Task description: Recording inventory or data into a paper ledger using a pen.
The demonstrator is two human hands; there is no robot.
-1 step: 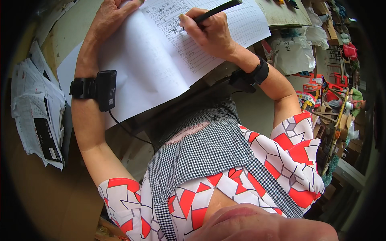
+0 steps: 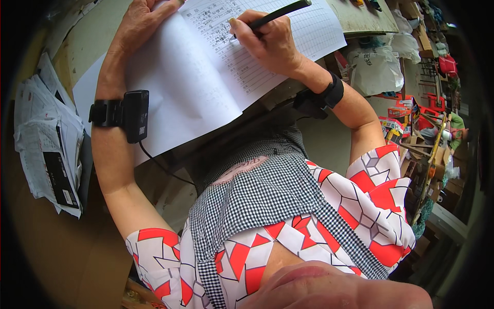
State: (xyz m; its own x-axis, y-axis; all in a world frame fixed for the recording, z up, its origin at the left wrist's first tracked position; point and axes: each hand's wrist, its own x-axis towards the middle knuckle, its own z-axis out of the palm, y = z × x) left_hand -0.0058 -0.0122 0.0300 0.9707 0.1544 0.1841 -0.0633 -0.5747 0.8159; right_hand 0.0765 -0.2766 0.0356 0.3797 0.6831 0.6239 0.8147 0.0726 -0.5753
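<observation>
Under your right hand (image 2: 270,44), closed around a black pen (image 2: 272,15), lies the notebook (image 2: 206,77); your left hand (image 2: 141,20) presses it, open and flat

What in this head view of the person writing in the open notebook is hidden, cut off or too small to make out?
- Left hand: fingertips cut off by the top edge of the head view.
- Pen tip: hidden behind the right hand, so contact with the page cannot be confirmed.
- Notebook: its upper part runs past the top edge; the handwriting is too small to read.
- Paper stack at the left: bent and dimmed by the fisheye rim.
</observation>
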